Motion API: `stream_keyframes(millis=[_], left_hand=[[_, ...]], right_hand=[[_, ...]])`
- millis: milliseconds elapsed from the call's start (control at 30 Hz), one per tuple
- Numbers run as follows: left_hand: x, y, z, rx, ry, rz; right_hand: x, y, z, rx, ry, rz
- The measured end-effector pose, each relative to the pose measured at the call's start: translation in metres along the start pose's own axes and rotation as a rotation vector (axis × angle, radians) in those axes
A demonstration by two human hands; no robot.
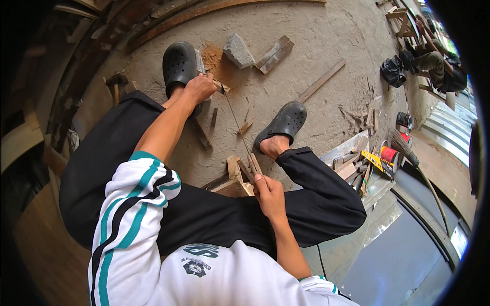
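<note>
My right hand is closed around the wooden handle of a saw. Its thin dark blade, seen nearly edge-on, runs up and left to a small piece of wood. My left hand grips that piece beside my left shoe; the hand hides much of the wood. Under and behind it shows a grey block, largely covered by the hand and shoe. Orange sawdust lies on the ground just beyond.
A broken concrete chunk and another block lie ahead. A wooden strip rests beyond my right shoe. Offcuts, a can and a broom are at right. A hammer stands left.
</note>
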State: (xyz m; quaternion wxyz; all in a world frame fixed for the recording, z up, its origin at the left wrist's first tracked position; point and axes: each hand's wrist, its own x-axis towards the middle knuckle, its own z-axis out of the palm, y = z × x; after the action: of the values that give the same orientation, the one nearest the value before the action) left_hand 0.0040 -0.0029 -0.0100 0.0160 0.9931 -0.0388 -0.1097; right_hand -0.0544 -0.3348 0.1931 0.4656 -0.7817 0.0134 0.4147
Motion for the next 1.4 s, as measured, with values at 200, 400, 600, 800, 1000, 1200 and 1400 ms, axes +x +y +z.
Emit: stream_keyframes(millis=[200, 400, 600, 800, 1000, 1200, 1400], left_hand=[[0.011, 0.008, -0.007, -0.004, -0.054, 0.044], [-0.003, -0.003, -0.001, 0.014, 0.022, -0.005], [0.007, 0.006, -0.008, -0.013, -0.045, 0.020], [-0.002, -0.003, -0.001, -0.008, -0.035, 0.031], [0.009, 0.007, -0.012, -0.042, -0.071, 0.031], [0.000, -0.006, -0.001, -0.017, -0.002, 0.019], [0.017, 0.002, -0.002, -0.025, -0.063, 0.043]], right_hand=[[0.078, 0.017, 0.029, -0.010, 0.040, -0.076], [-0.007, -0.017, -0.005, 0.028, -0.013, 0.008], [0.080, 0.023, 0.028, -0.025, 0.018, -0.126], [0.000, 0.006, 0.001, -0.010, -0.022, -0.007], [0.064, 0.025, 0.027, -0.007, 0.074, -0.096], [-0.011, 0.012, -0.008, 0.003, -0.020, -0.025], [0.099, 0.032, 0.019, 0.022, 0.002, -0.089]])
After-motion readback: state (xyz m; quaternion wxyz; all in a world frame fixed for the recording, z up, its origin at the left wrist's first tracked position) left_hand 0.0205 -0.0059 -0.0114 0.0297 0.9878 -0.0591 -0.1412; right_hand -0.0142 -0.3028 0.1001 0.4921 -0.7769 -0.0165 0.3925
